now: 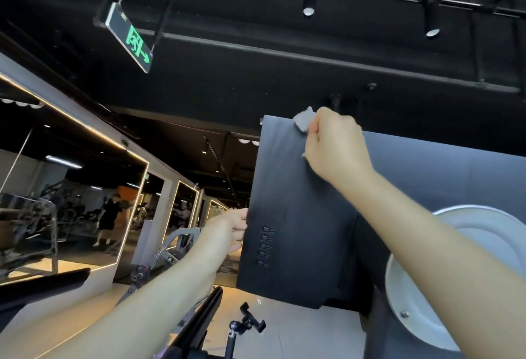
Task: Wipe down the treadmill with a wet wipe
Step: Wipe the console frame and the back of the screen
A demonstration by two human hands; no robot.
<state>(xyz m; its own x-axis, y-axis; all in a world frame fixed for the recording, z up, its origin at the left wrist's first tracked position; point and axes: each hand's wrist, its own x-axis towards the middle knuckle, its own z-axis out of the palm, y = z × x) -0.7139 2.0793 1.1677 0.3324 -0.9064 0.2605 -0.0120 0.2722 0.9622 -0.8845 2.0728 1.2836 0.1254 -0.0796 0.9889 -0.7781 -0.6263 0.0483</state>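
Note:
The back of the treadmill's dark grey screen panel (296,202) fills the middle of the view, tilted toward me. My right hand (336,145) holds a crumpled white wet wipe (304,121) against the panel's top edge. My left hand (230,230) grips the panel's left edge, thumb on the near side, fingers hidden behind it. A row of raised buttons (265,245) runs down the panel near that hand.
A white round disc mount (469,245) sits to the right behind the panel. A black handlebar (199,321) and a phone clamp on a stalk (250,323) lie below. Mirrors (71,202) line the left wall. A green exit sign (133,42) hangs overhead.

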